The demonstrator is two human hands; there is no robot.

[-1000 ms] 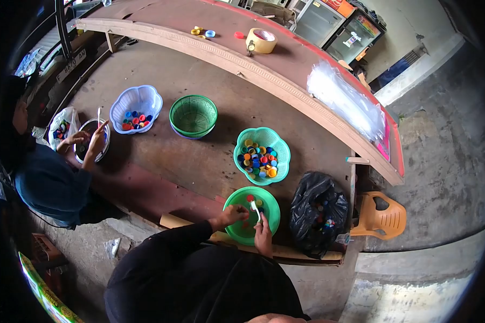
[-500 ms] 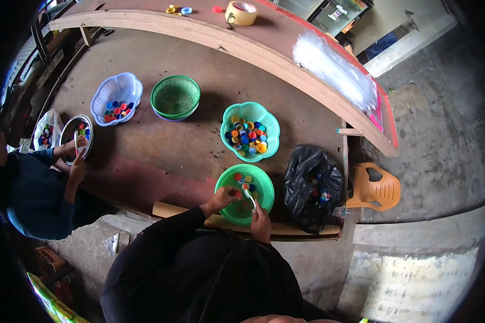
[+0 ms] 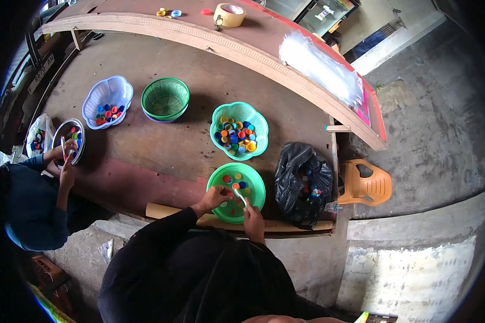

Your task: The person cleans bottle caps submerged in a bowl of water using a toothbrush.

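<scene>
My left hand (image 3: 216, 197) reaches over the left rim of a round green basin (image 3: 261, 202), fingertips pinched on what looks like a small reddish bottle cap (image 3: 229, 195). My right hand (image 3: 254, 220) is at the basin's near right side, closed around a slim white-handled tool, apparently a toothbrush (image 3: 240, 197). Its far end lies close to my left fingertips and an orange cap (image 3: 236, 186). Red, yellow and blue bottle caps (image 3: 228, 178) lie in the basin. Just beyond stands a turquoise basket (image 3: 260, 119) of many-coloured caps.
Right of the basin sits a black plastic bag (image 3: 293, 188) with caps inside. A blue basket (image 3: 125, 89) of caps and stacked green baskets (image 3: 165, 91) stand further left. A co-worker's hands (image 3: 67, 156) work over a metal bowl (image 3: 83, 141). An orange chair (image 3: 374, 183) is at right.
The whole scene has shifted slightly left in view as my head moved. Both my hands stay over the basin with only small movements, still holding the cap and the toothbrush.
</scene>
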